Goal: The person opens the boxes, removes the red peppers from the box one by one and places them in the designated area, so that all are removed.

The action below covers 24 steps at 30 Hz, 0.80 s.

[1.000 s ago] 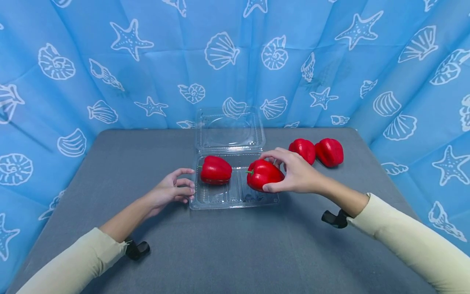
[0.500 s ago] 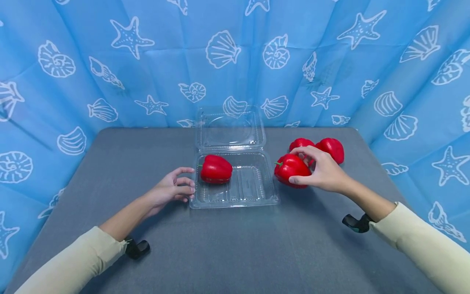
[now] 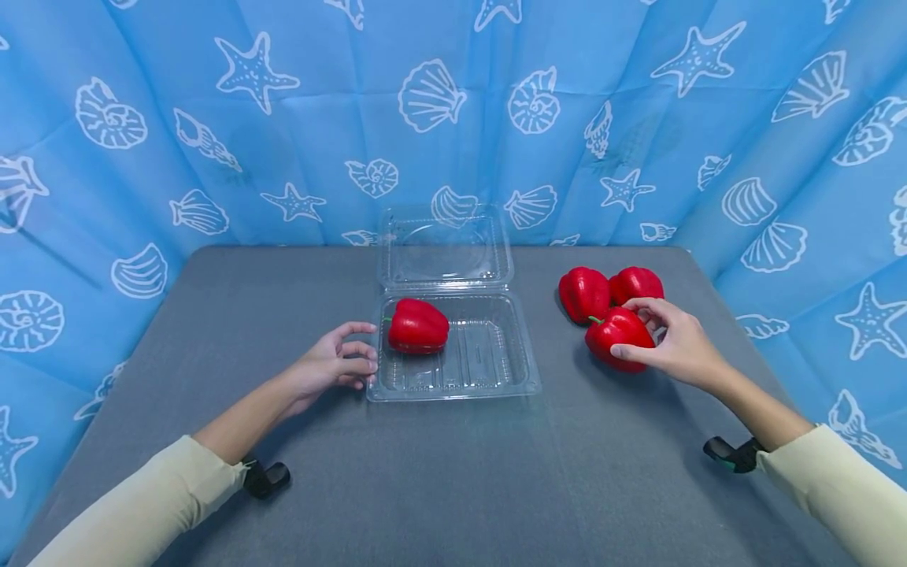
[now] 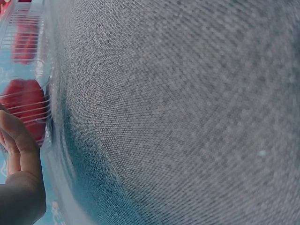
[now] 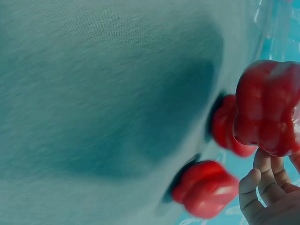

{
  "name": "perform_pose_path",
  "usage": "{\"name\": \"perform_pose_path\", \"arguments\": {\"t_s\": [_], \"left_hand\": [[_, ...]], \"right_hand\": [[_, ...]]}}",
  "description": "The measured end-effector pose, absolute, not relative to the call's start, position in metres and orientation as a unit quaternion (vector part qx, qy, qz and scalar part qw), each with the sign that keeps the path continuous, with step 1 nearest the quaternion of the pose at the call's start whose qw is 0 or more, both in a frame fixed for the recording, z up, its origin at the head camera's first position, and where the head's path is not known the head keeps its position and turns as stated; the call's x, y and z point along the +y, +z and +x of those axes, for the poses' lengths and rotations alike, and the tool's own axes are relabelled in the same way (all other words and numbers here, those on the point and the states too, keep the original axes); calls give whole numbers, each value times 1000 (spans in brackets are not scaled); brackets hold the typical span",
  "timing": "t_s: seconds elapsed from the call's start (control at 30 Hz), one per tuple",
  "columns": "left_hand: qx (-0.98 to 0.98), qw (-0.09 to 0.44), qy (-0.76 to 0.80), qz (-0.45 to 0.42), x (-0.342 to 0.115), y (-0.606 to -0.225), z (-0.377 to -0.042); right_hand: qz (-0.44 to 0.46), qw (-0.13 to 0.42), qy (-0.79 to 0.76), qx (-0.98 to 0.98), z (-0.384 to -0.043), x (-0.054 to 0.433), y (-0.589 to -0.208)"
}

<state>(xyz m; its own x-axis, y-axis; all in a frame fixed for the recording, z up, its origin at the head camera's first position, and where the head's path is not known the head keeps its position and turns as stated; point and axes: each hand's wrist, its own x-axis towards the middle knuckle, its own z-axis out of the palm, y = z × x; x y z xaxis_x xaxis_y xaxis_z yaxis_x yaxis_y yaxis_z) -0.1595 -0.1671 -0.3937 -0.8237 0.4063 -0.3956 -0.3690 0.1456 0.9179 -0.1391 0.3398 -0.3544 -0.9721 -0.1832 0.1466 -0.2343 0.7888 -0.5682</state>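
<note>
My right hand (image 3: pixel 676 342) grips a red bell pepper (image 3: pixel 618 339) with a green stem, thumb on the near side and fingers behind it. In the right wrist view this held pepper (image 5: pixel 267 108) hangs above the cloth. Just behind it lie a red bell pepper (image 3: pixel 584 294) and another red bell pepper (image 3: pixel 635 284). A clear plastic clamshell container (image 3: pixel 489 388) stands at mid-table with its lid raised. Inside its left half lies one bell pepper (image 3: pixel 418 326) on its side. My left hand (image 3: pixel 333 358) rests at the container's left edge, fingers loosely bent, fingertips right at the rim.
The grey cloth-covered table (image 3: pixel 453 480) runs back to a blue curtain (image 3: pixel 319 118) printed with white shells and starfish. The see-through raised lid (image 3: pixel 446 248) leans back near that curtain. Each wrist wears a black camera mount (image 3: pixel 265 479).
My right hand has carried its bell pepper from over the container's right half rightward, to just in front of the two loose peppers. My left hand and the container stay in place.
</note>
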Motion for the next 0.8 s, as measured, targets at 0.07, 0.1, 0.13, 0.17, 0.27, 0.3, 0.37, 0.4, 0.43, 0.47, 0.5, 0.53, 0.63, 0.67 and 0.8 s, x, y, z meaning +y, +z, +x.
{"name": "perform_pose_path", "arguments": {"t_s": [0.07,0.1,0.13,0.17,0.27,0.3,0.37,0.4,0.43,0.47,0.5,0.53,0.63,0.67,0.8], "left_hand": [[696,297,653,12,-167,-394,-160],[696,296,653,12,-167,-394,-160],[696,296,654,12,-167,-394,-160],[697,296,654,12,-167,-394,-160],[697,295,653,14,-167,-395,-160],[697,294,653,15,-167,-395,-159],[697,294,654,17,-167,-395,-159],[697,294,654,18,-167,-396,-159],[697,294,654,18,-167,-396,-159],[697,293,654,19,-167,-396,-159],[697,293,654,19,-167,-396,-159],[696,293,655,18,-168,-396,-159],[695,293,656,17,-168,-396,-159],[695,293,656,17,-168,-396,-159],[696,295,654,18,-168,-397,-160]], "right_hand": [[98,43,307,-946,-138,348,-358],[92,44,307,-946,-137,351,-360],[87,46,305,-947,-137,355,-361],[81,49,302,-949,-136,358,-363],[65,53,299,-951,-135,367,-366],[58,53,298,-951,-135,370,-367],[45,53,297,-952,-134,375,-367],[38,51,298,-952,-133,377,-367],[31,49,298,-953,-133,380,-367],[24,48,295,-954,-132,382,-368],[18,47,293,-955,-132,384,-368],[12,46,291,-956,-132,386,-369],[-2,45,288,-957,-133,392,-372],[-7,48,288,-957,-134,394,-373],[-22,55,289,-956,-134,402,-377]]}}
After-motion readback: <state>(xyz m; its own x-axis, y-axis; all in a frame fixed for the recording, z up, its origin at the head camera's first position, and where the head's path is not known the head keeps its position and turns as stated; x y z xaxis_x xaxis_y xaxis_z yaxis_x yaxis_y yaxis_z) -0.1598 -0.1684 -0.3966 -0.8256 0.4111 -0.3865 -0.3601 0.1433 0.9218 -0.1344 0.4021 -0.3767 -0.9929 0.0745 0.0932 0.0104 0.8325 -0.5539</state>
